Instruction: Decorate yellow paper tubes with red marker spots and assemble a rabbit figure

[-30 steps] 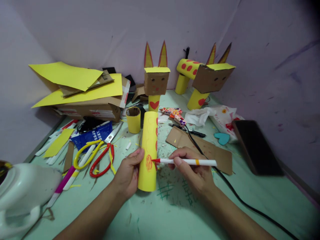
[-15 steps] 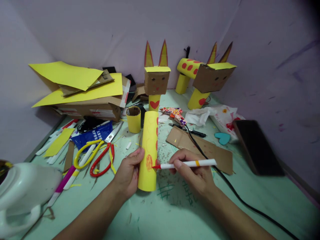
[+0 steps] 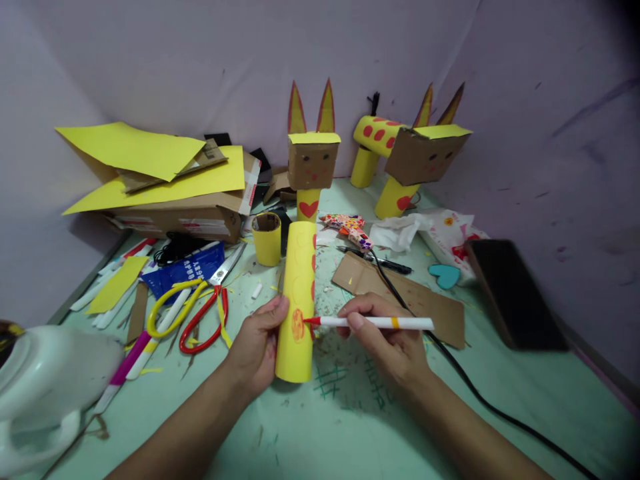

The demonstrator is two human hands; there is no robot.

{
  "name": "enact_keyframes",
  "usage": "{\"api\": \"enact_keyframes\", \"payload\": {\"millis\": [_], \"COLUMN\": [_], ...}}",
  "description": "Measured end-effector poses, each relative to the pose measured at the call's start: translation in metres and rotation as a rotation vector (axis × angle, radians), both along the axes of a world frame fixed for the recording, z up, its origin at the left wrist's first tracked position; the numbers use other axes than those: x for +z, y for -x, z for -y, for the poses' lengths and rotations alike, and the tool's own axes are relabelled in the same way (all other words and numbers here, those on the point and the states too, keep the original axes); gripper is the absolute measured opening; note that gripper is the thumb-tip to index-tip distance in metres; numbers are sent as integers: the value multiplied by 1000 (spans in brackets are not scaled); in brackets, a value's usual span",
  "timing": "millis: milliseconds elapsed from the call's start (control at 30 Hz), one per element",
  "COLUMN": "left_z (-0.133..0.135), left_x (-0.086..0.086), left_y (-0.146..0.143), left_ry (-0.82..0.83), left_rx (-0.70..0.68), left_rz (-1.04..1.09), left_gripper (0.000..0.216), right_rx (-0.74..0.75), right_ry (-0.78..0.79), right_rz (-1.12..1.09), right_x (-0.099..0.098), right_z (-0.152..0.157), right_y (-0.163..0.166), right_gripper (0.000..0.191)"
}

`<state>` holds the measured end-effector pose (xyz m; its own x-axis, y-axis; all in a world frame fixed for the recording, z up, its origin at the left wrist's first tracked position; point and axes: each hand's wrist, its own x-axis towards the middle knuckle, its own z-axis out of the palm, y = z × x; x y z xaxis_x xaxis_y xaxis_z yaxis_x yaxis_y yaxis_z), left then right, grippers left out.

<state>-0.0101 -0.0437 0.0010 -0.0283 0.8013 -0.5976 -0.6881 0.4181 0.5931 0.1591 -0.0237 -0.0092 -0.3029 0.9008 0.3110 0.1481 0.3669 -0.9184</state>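
Note:
My left hand [image 3: 260, 343] grips the lower left side of a yellow paper-covered tube [image 3: 296, 267], its thumb on the front. Faint oval outlines run up the tube's face, and red spots line its right edge. One oval near the bottom is partly coloured orange-red. Between thumb and fingers, my right hand [image 3: 383, 340] holds a white felt-tip marker [image 3: 375, 323] level, its red tip at the right edge of that oval. Beyond the tube stands a cardboard animal head [image 3: 313, 165] with pointed ears, on a yellow neck bearing a red heart.
Red-and-yellow scissors [image 3: 215, 287], a short yellow tube [image 3: 267, 240] and several markers lie left. At right are a cardboard strip [image 3: 400, 297], a patterned glue gun [image 3: 347, 228] with a black cord, a phone [image 3: 515, 293] and a spotted cardboard animal [image 3: 425, 157]. A white jug [image 3: 65, 367] stands front left.
The marker's tip has moved slightly up along the right side of the coloured oval. My left hand and the tube have stayed almost in place.

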Motion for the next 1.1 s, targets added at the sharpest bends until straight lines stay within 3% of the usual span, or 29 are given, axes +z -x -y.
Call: {"api": "enact_keyframes", "payload": {"millis": [600,800,1100], "left_z": [1,2,0], "left_x": [-2,-4,-1], "left_y": [1,1,0], "left_ry": [-6,-8,-16], "left_rx": [-8,-1,-13], "left_rz": [16,32,21], "left_gripper": [18,18,16], "right_rx": [27,1,102], "right_ry": [55,8,70], "right_rz": [-24,-39,-37], "right_x": [-2,-2,-2], "right_z": [1,1,3], "right_y": [-1,0,0], "right_gripper": [18,14,17]}}
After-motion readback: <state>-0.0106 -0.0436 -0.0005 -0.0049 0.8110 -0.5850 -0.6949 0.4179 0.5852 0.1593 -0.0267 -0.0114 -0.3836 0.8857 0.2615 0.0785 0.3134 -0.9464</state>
